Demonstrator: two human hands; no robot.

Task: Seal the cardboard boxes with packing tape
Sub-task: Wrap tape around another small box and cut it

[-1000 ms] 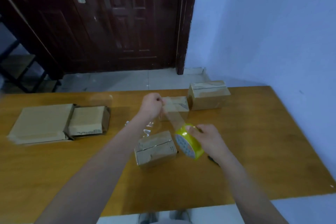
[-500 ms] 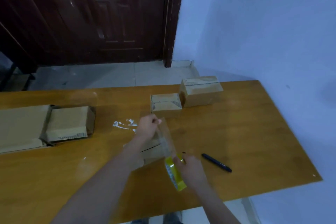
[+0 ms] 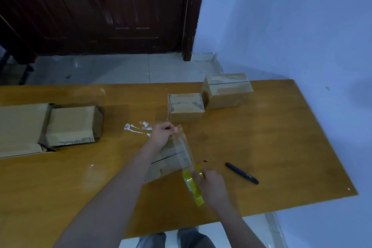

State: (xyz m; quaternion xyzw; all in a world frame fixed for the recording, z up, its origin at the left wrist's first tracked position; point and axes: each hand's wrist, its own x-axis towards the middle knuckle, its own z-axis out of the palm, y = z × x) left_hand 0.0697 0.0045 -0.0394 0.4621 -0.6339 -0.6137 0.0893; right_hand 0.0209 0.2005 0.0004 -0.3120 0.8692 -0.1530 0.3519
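Cardboard boxes (image 3: 186, 106): five; tape roll (image 3: 193, 186): one.

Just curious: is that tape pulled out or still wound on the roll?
Pulled out: a clear strip stretches from the yellow roll in the right hand to the left hand, over a box.

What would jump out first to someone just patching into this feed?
Two hands stretch a strip of clear tape over a small cardboard box at the table's middle: the left hand pinches the free end, the right hand holds the yellow tape roll. A black pen lies just right of them, and two closed boxes sit together at the far edge.
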